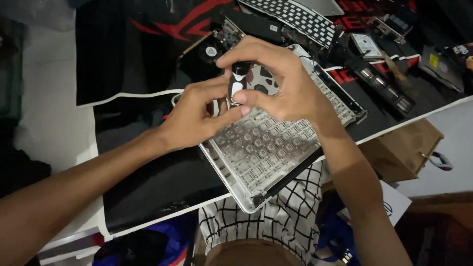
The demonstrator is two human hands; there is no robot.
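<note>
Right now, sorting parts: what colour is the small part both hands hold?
Black and white small part, head view.

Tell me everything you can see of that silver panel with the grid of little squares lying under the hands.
The silver panel looks like the metal shell of a laptop's keyboard side, with the keys off: rows of small square sockets cover it. It lies flat but turned at an angle on the black desk mat, one rounded corner jutting past the table edge toward the person. A dark strip runs along its right edge. The left hand and right hand hover over its upper part, pinching a small black and white object.
</note>
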